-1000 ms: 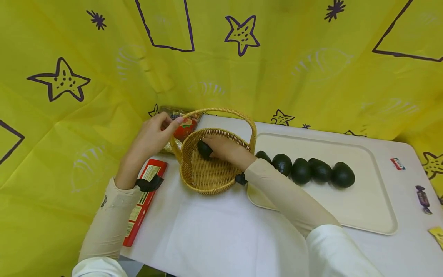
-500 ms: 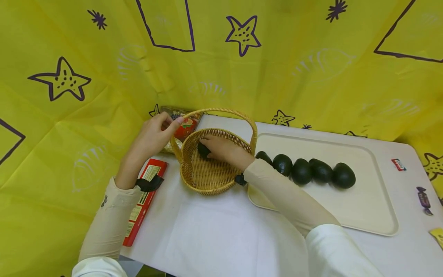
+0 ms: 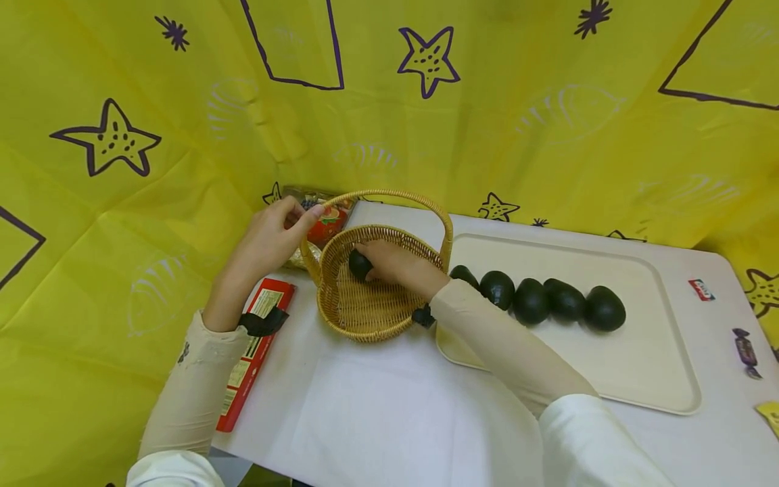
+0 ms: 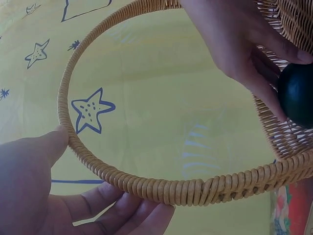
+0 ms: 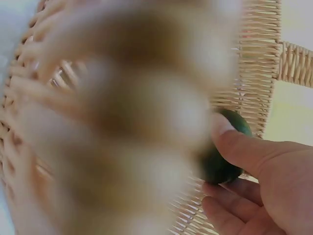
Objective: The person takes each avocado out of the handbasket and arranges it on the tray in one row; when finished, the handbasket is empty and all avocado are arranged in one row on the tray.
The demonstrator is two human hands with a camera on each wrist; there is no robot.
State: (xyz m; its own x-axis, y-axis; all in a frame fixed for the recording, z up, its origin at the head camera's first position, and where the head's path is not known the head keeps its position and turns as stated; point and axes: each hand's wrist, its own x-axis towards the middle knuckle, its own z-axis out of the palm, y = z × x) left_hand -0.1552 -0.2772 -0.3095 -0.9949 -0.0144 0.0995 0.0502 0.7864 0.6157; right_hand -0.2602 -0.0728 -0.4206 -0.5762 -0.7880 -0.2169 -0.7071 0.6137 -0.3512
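A wicker basket (image 3: 372,308) with a tall arched handle (image 3: 395,195) stands left of the middle of the table. On the handle's left side my left hand (image 3: 270,233) holds on, its thumb on one side and fingers against the other in the left wrist view. Inside the basket my right hand (image 3: 398,262) grips a dark green avocado (image 3: 359,266) near the far left wall. The right wrist view shows the thumb over this avocado (image 5: 222,164) and fingers beneath it; a blurred part of the basket covers much of that view. Several avocados (image 3: 531,301) lie in a row on the cream tray.
Right of the basket is the cream tray (image 3: 633,358), its left part behind my right forearm. A red box (image 3: 258,352) lies at the left, under my left wrist. Packaged food (image 3: 325,223) sits behind the basket. Wrapped sweets (image 3: 745,352) lie at the right edge.
Both hands stay nearly where they were. The avocado in my right hand shifts only slightly inside the basket.
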